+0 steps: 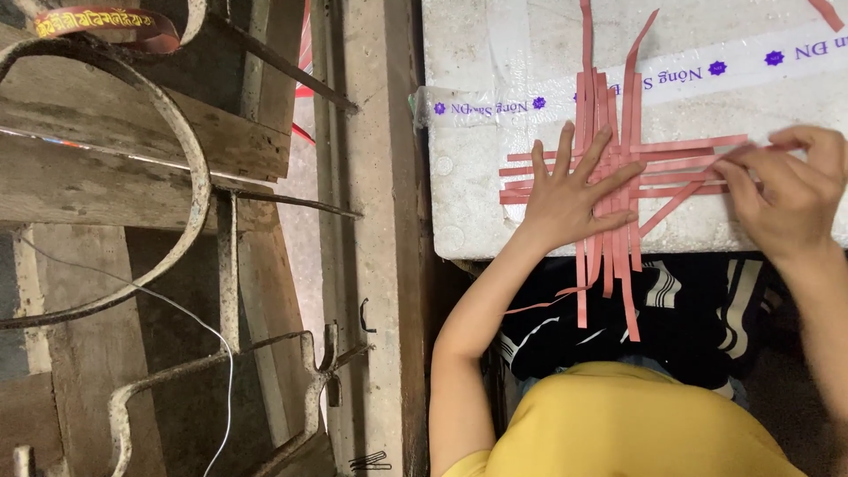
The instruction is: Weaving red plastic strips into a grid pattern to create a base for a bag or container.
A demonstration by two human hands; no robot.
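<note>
Several pink flat strips (pixel 618 115) lie crossed in a woven patch on top of a white foam box (pixel 495 53). My left hand (pixel 570 190) lies flat with fingers spread, pressing down on the crossing of the strips. My right hand (pixel 791 190) pinches the right ends of the horizontal strips (pixel 698 146) between its fingertips. The lower ends of the upright strips (pixel 629 300) hang over the box's near edge above my lap.
The foam box has clear tape bands across its top. To the left stand weathered wooden planks (pixel 132 132), a curved rusty metal frame (pixel 190 168) and a thin white wire (pixel 208 331). A concrete post (pixel 375 247) runs beside the box. A striped dark cloth (pixel 698 300) covers my lap.
</note>
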